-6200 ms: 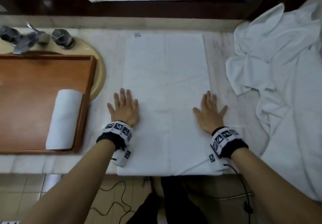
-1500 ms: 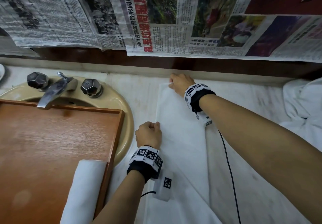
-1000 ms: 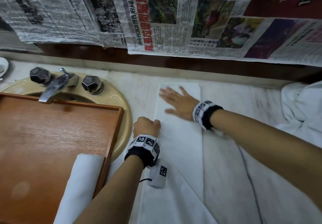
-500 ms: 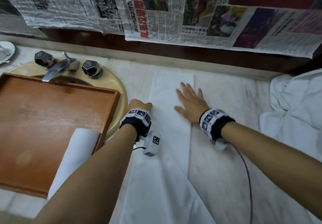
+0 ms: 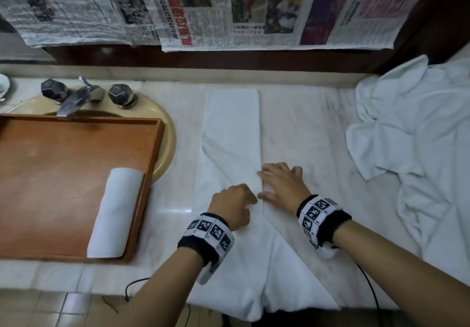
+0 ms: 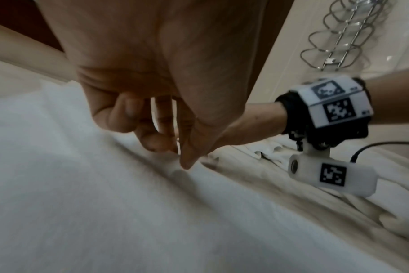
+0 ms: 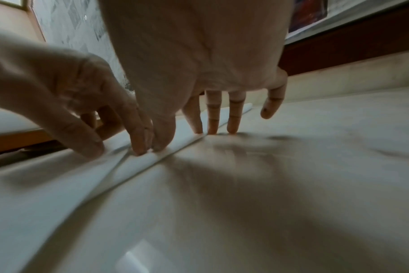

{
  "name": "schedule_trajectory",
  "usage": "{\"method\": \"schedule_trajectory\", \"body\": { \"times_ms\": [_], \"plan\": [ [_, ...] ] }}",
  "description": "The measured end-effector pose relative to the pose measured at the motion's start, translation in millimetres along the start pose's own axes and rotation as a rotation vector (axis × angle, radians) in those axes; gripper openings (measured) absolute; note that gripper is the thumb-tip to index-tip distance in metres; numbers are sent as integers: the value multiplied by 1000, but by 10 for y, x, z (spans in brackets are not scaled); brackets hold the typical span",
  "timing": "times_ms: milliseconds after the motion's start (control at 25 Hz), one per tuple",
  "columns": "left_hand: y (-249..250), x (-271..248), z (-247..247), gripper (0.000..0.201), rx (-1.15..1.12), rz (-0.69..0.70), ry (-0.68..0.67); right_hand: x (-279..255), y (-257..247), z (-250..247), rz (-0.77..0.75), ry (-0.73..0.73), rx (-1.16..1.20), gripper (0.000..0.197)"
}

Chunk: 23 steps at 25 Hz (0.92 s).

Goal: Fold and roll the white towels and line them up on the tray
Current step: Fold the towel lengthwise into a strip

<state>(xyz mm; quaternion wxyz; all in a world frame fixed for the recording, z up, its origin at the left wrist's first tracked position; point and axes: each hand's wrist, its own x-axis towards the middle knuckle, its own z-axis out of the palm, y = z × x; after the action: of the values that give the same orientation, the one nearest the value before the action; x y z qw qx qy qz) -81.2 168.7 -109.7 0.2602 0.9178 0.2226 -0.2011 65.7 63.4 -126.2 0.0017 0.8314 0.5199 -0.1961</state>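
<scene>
- Marble counter [image 5: 300, 128]: pale, veined stone carrying every item; its hard flat face probably gives the fold a firm backing.
- Newspaper sheets [image 5: 229, 9]: hung on the wall beyond the counter's far edge, above a dark wood strip.
- Loose white towels [image 5: 412, 133]: heaped at the counter's right end, judged to be stock awaiting folding.
- Wooden tray [image 5: 63, 164]: lies over the basin [image 5: 166, 146] at the counter's left end, below the tap [image 5: 73, 100].
- Towel in work [image 5: 231, 133]: lies mid-counter, folded narrow at the far end and spreading wide at the near edge, where it overhangs.
- Rolled towel [image 5: 115, 212]: lies inside the tray against its right wall, leaving room for a row.
- Right hand [image 5: 281, 184]: spread, fingertips pressing the towel's right edge onto the counter, apparently pinning the crease; it holds nothing.
- Left hand [image 5: 232, 203]: curled, thumb and fingers pinching a cloth ridge just beside the right hand, seemingly drawing the fold along.
</scene>
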Motion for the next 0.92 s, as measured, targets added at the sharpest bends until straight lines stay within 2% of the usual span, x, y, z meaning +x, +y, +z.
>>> {"method": "schedule_trajectory", "body": {
  "times_ms": [80, 200, 280, 320, 400, 440, 560, 640, 720, 800, 920],
  "plan": [
    [46, -19, 11, 32, 10, 26, 0, -41, -53, -4, 16, -67, -98, 68],
    [-30, -199, -40, 15, 35, 8, -8, -69, -140, -10, 96, -109, -162, 73],
    [-153, -390, -19, 16, 119, -8, -2, -117, -243, 7, 114, -45, -101, 63],
    [-194, -485, 21, 22, 140, 8, 8, -165, -299, 29, 81, 10, -66, 51],
    [-178, -630, 133, 36, 112, 86, 14, -284, -383, 77, -11, 41, -31, 31],
    [-124, -664, 195, 40, 88, 137, 11, -346, -393, 102, -31, 16, -8, 31],
    [-27, -751, 330, 33, 40, 261, 13, -528, -425, 91, -1, -106, 19, 64],
    [-125, -855, 319, 25, 12, 274, 28, -596, -442, 127, 21, -159, -32, 86],
    [-275, -951, 338, 22, 21, 252, 63, -633, -499, 174, 43, -184, -69, 93],
    [-293, -1034, 405, 29, 34, 277, 74, -656, -566, 212, 65, -176, -87, 88],
    [-138, -1098, 613, 34, 11, 350, 36, -751, -645, 286, 75, -71, -49, 65]
  ]
}}
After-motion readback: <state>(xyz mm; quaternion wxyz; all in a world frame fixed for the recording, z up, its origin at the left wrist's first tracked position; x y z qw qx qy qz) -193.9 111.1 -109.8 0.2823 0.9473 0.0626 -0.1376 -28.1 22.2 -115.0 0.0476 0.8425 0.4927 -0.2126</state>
